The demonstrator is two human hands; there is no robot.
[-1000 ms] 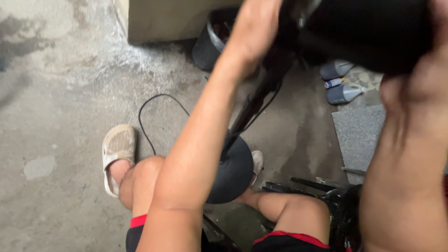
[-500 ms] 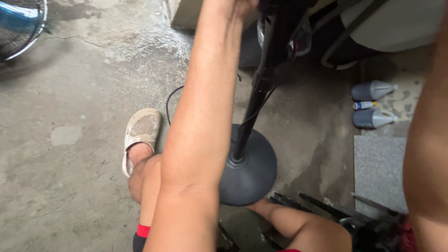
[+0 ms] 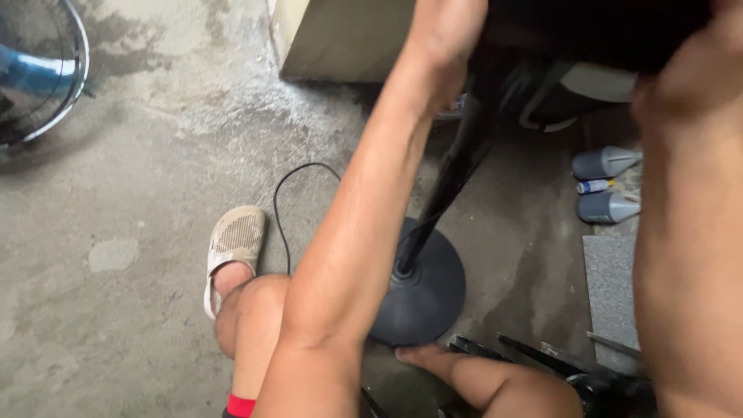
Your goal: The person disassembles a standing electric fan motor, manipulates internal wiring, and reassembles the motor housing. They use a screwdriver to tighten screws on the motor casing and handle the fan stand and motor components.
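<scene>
While both hands reach up at twelve o'clock, left hand (image 3: 445, 39) and right hand (image 3: 696, 70) press the dark blurred fan head (image 3: 596, 31); finger positions unclear. Its black pole (image 3: 453, 178) meets the round black base (image 3: 422, 290) on the concrete floor (image 3: 139, 310)

A fan guard (image 3: 39, 73) of wire with a blue blade behind it lies on the concrete floor (image 3: 139, 310), far out to the left of the left hand. Just below and left of that hand stands a pale box (image 3: 340, 39). Two grey bottles (image 3: 607, 162) with a small white and blue tube (image 3: 594, 186) between them lie on their sides below the right hand. A grey slab (image 3: 611, 286) sits below the bottles. A beige slipper (image 3: 232, 248) is on the foot, well below the left hand.
</scene>
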